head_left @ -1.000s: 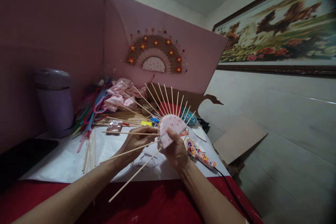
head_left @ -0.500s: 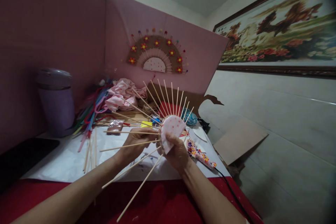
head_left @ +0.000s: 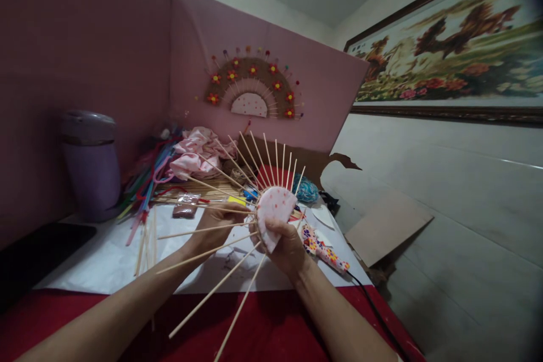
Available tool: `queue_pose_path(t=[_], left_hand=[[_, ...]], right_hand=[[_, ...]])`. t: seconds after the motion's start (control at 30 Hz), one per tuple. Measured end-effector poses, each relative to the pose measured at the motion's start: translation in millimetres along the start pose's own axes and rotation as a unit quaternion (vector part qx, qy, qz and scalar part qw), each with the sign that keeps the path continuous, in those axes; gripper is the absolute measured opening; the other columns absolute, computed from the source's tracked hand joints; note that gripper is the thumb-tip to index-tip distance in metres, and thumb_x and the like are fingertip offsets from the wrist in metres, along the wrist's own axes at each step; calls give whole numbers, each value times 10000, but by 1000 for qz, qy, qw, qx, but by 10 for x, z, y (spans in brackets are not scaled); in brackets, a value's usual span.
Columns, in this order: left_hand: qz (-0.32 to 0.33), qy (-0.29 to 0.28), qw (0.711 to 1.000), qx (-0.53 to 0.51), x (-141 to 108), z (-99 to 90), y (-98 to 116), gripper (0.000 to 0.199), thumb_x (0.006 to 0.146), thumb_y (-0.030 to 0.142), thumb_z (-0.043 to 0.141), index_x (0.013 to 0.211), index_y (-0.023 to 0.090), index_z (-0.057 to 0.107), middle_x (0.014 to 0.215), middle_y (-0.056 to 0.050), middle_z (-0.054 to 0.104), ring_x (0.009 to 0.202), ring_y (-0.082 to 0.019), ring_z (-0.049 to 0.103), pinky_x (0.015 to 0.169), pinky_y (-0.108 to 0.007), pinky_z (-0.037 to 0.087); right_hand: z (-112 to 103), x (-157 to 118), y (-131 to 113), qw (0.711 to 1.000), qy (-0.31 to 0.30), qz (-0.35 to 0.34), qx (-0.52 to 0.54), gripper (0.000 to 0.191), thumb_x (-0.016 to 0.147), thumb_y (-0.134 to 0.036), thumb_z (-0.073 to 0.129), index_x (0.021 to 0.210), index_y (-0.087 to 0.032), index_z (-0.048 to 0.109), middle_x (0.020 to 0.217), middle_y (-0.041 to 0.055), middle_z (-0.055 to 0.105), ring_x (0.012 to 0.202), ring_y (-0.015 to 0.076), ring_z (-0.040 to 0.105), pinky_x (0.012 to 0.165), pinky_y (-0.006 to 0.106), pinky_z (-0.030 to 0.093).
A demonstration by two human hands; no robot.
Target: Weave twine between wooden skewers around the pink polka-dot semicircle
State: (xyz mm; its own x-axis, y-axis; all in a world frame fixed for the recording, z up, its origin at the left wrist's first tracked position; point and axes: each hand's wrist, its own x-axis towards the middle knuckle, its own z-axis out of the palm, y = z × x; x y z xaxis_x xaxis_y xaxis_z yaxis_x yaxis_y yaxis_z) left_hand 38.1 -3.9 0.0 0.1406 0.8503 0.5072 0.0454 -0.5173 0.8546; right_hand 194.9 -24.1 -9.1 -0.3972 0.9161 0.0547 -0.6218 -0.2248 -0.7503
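Note:
My right hand (head_left: 289,244) grips a padded half-disc (head_left: 278,202) covered in white fabric with reddish dots, the thumb lying across its face. Several thin wooden sticks (head_left: 199,230) fan out from its curved edge, pointing up, left and down toward me. Beside that edge, my left hand (head_left: 220,219) is closed with its fingertips at the base of the sticks. Sticks partly cover those fingers, and what they pinch is too small to make out.
A flowered glue gun (head_left: 324,251) with a black cord lies at right. Blue yarn (head_left: 306,189), pink fabric (head_left: 193,153) and pipe cleaners (head_left: 146,184) lie behind. A purple tumbler (head_left: 91,164) stands left. A decorated fan (head_left: 250,82) is pinned to the pink board.
The half-disc and its sticks have turned slightly counter-clockwise and shifted a little left. The lower sticks have swung to the right. My left hand stays at the stick bases.

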Motion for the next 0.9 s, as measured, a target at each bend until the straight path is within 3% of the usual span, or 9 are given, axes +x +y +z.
queue_pose_path(t=[0.13, 0.27, 0.33, 0.6, 0.9], left_hand=[[28, 51, 992, 108, 38, -136, -57, 139, 666, 230, 602, 750, 171, 696, 738, -68, 683, 678, -199, 601, 608, -285, 447], [101, 107, 945, 291, 74, -266, -10, 182, 731, 296, 547, 734, 171, 679, 717, -57, 677, 667, -185, 592, 628, -264, 424], [131, 134, 926, 328, 94, -316, 33, 215, 767, 299, 504, 720, 169, 669, 735, -56, 677, 692, -179, 594, 654, -254, 422], [257, 257, 873, 326, 177, -542, 96, 138, 773, 213, 532, 806, 168, 658, 794, -34, 666, 764, -145, 601, 723, -242, 441], [324, 329, 814, 352, 235, -673, 58, 137, 767, 157, 551, 855, 161, 655, 872, -53, 675, 840, -136, 599, 770, -260, 454]], right_hand=[[-18, 1, 9, 1000, -17, -1, 2, 175, 652, -150, 576, 815, -110, 622, 662, 47, 663, 540, 124, 573, 457, 206, 431], [-12, 5, 5, 1000, -9, -6, 3, 173, 650, -172, 583, 803, -99, 620, 664, 60, 661, 514, 121, 561, 419, 196, 403], [-8, 11, -5, 1000, -11, -9, 0, 173, 650, -185, 581, 787, -86, 619, 642, 63, 654, 492, 114, 551, 408, 189, 395], [3, 44, -31, 999, 23, -19, 25, 157, 624, -191, 617, 748, -94, 614, 603, 55, 647, 450, 100, 540, 387, 177, 404], [3, 50, -49, 998, 42, -19, 49, 145, 627, -155, 612, 761, -99, 613, 617, 46, 642, 496, 100, 552, 423, 176, 440]])
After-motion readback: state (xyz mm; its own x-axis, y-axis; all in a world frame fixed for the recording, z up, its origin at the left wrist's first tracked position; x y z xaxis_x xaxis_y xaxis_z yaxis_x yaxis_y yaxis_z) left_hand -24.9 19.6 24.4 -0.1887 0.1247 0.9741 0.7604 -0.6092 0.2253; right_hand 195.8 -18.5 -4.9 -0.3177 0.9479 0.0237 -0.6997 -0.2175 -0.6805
